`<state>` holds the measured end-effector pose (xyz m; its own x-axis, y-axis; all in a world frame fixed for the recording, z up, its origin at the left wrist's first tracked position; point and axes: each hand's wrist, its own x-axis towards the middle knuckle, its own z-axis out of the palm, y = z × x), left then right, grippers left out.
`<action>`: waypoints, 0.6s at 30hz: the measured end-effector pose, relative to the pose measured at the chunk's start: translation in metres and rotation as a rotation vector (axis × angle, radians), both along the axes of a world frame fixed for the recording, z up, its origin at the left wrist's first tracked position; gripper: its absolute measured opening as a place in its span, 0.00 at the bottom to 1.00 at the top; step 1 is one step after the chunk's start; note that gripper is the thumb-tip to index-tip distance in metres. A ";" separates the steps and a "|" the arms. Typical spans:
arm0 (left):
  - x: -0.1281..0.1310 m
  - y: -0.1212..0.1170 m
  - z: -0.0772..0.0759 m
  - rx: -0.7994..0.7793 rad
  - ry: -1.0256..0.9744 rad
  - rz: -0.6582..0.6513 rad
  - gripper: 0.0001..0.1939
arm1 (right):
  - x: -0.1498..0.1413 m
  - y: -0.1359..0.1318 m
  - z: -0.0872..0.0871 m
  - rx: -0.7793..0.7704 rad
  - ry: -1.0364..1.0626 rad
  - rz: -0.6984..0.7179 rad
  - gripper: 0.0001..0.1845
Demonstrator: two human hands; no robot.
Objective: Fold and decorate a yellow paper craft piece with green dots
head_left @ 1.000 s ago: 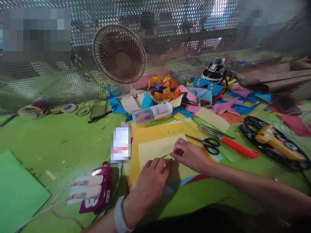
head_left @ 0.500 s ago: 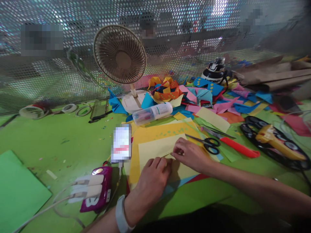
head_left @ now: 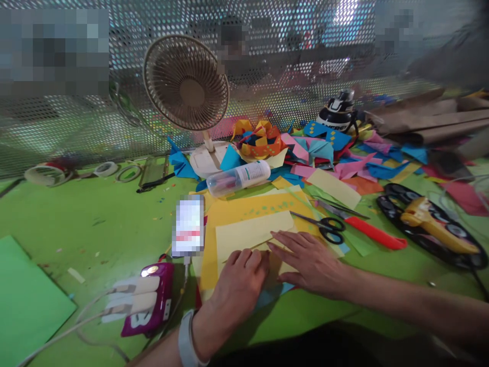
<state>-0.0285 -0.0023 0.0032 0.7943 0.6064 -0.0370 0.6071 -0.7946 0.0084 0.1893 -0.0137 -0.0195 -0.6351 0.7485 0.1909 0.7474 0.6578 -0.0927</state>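
Observation:
A sheet of pale yellow paper lies on an orange-yellow sheet in front of me. An edge or crease runs across the pale sheet between my hands. My left hand, with a white band on its wrist, is curled closed on the pale paper; its fingertips are hidden. Flat on the same sheet rests my right hand, fingers stretched out and spread. Just beyond the right hand lie black-handled scissors. Blue and red paper edges peek out under the stack.
A phone and a purple power strip with cables lie at left. Behind stand a fan and a clear bottle. Folded coloured papers, a red-handled cutter and a yellow glue gun are at right.
My right hand has opened from a pinch at the paper and now lies spread flat on it, slightly lower. My left hand stays curled in place. The view has shifted slightly.

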 end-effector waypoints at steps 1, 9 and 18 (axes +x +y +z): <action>0.000 0.000 0.000 0.002 -0.002 0.000 0.19 | 0.000 0.000 -0.002 -0.002 -0.006 -0.002 0.32; 0.001 0.001 -0.001 -0.002 -0.004 -0.002 0.16 | 0.001 0.001 -0.007 0.004 -0.027 0.000 0.33; 0.001 0.000 -0.001 0.033 -0.058 0.012 0.11 | 0.001 0.003 -0.005 -0.001 -0.019 0.006 0.31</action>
